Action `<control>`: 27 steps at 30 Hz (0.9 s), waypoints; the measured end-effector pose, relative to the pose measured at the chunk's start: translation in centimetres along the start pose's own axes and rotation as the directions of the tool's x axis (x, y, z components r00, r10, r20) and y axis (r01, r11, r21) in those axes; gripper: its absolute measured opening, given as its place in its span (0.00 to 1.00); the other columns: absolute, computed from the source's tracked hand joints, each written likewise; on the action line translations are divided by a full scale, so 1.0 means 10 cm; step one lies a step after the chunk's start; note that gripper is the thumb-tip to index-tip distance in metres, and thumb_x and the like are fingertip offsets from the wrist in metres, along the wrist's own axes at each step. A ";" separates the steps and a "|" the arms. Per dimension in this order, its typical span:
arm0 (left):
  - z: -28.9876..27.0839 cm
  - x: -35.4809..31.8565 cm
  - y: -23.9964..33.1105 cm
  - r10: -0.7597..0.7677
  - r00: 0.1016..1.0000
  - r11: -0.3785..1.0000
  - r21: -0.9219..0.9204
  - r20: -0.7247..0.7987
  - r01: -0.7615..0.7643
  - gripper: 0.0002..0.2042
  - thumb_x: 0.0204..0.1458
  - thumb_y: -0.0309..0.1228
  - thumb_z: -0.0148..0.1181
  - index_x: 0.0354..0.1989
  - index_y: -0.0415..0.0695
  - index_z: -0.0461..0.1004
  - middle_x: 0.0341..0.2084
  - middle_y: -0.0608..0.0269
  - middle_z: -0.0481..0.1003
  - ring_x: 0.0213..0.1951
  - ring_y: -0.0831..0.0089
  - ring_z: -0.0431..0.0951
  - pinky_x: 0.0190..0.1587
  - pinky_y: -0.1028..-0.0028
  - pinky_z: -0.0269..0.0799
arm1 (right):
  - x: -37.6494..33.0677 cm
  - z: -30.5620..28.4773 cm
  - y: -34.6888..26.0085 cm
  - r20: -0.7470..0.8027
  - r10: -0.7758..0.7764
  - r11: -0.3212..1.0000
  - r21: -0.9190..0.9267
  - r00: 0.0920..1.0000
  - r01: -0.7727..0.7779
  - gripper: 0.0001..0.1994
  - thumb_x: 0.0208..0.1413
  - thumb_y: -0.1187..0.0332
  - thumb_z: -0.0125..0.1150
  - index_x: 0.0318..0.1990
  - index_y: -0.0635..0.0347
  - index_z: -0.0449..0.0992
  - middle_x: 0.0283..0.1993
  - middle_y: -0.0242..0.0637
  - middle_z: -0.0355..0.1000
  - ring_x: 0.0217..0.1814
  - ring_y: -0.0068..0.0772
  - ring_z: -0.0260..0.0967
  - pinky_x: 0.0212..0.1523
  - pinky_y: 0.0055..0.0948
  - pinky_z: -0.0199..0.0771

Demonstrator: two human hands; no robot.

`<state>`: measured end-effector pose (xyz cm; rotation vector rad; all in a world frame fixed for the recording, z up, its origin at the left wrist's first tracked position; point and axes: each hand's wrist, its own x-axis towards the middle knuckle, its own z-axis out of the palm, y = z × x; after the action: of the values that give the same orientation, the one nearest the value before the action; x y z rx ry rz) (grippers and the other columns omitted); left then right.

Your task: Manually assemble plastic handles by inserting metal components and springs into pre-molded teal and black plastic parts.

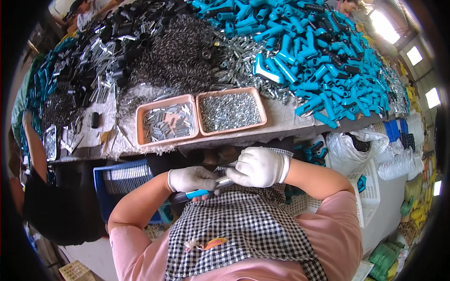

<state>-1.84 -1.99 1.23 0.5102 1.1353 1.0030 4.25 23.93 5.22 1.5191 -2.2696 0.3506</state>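
Note:
In front of my chest, my white-gloved left hand [192,179] is closed round a teal-and-black handle [197,193], whose dark end sticks out to the left. A shiny metal tube [223,182] spans the gap between my hands. My right hand [260,167], gloved as well, has its fingers closed on the tube's right end. Its fingertips hide that end, and I cannot tell how tube and handle are joined. Beyond my hands, at the table's near edge, are a pink tray [140,124] of small metal pins and another pink tray [263,110] of small metal parts.
Piles of teal handles [309,61], dark springs [176,54] and black sleeves [117,33] cover the table. A blue crate [101,187] of metal rods stands below it at left. A white sack [349,150] is at right. Another person's arm [35,145] reaches in at left.

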 end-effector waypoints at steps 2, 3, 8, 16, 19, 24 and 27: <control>-0.04 0.03 -0.02 0.039 0.998 0.993 -0.117 0.056 -0.032 0.19 0.61 0.45 0.55 0.46 0.40 0.76 0.22 0.61 0.75 0.21 0.79 0.76 0.21 0.79 0.73 | 0.07 -0.12 0.05 -0.077 -0.068 0.997 -0.035 0.995 0.065 0.12 0.45 0.66 0.59 0.37 0.61 0.76 0.22 0.30 0.64 0.24 0.29 0.66 0.27 0.30 0.69; -0.03 0.04 0.02 0.082 0.992 0.984 -0.165 0.098 -0.065 0.21 0.60 0.48 0.56 0.45 0.39 0.76 0.21 0.62 0.74 0.21 0.78 0.76 0.19 0.80 0.71 | 0.12 -0.19 0.07 -0.127 -0.103 0.993 -0.063 0.987 0.096 0.12 0.45 0.66 0.59 0.37 0.61 0.76 0.24 0.32 0.66 0.26 0.31 0.68 0.30 0.31 0.73; -0.06 0.07 0.15 0.118 0.937 0.975 -0.216 0.328 -0.047 0.29 0.52 0.54 0.63 0.43 0.34 0.74 0.19 0.60 0.71 0.19 0.75 0.71 0.20 0.76 0.66 | 0.26 -0.43 0.10 -0.174 -0.260 0.960 -0.153 0.950 0.234 0.16 0.43 0.63 0.58 0.40 0.60 0.77 0.30 0.35 0.69 0.36 0.35 0.73 0.41 0.36 0.81; 0.09 -0.09 0.41 0.375 0.872 0.807 0.573 -0.313 -0.141 0.19 0.59 0.42 0.58 0.45 0.36 0.75 0.25 0.49 0.78 0.26 0.62 0.79 0.33 0.64 0.73 | 0.01 -0.18 0.21 0.062 0.222 0.975 0.009 0.973 -0.223 0.15 0.47 0.63 0.61 0.42 0.60 0.75 0.28 0.33 0.70 0.29 0.34 0.71 0.29 0.32 0.72; 0.10 -0.04 0.34 0.465 0.820 0.570 0.821 -0.333 0.010 0.20 0.56 0.46 0.58 0.40 0.38 0.74 0.27 0.44 0.77 0.33 0.46 0.78 0.36 0.56 0.73 | 0.04 -0.12 0.08 0.260 0.470 0.854 0.107 0.843 -0.509 0.18 0.53 0.52 0.61 0.43 0.57 0.76 0.30 0.39 0.74 0.32 0.43 0.74 0.33 0.38 0.74; 0.19 0.10 0.28 0.517 0.774 0.356 0.914 -0.365 0.194 0.20 0.56 0.48 0.57 0.34 0.39 0.71 0.24 0.47 0.76 0.30 0.49 0.79 0.33 0.56 0.74 | -0.05 0.03 0.13 0.655 0.559 0.441 0.284 0.508 -0.851 0.18 0.60 0.51 0.55 0.42 0.57 0.78 0.31 0.48 0.76 0.35 0.52 0.76 0.38 0.47 0.75; 0.17 0.14 0.19 0.537 0.773 0.430 0.898 -0.337 0.093 0.20 0.57 0.47 0.56 0.34 0.39 0.73 0.24 0.46 0.76 0.29 0.50 0.79 0.33 0.56 0.74 | -0.10 0.02 0.06 0.376 0.486 0.799 0.175 0.789 -0.575 0.14 0.56 0.55 0.58 0.38 0.57 0.75 0.28 0.40 0.75 0.32 0.44 0.75 0.34 0.41 0.74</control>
<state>-0.93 0.40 2.66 1.3151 2.2597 0.7231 4.03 24.89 4.63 1.0581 -3.0140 0.6539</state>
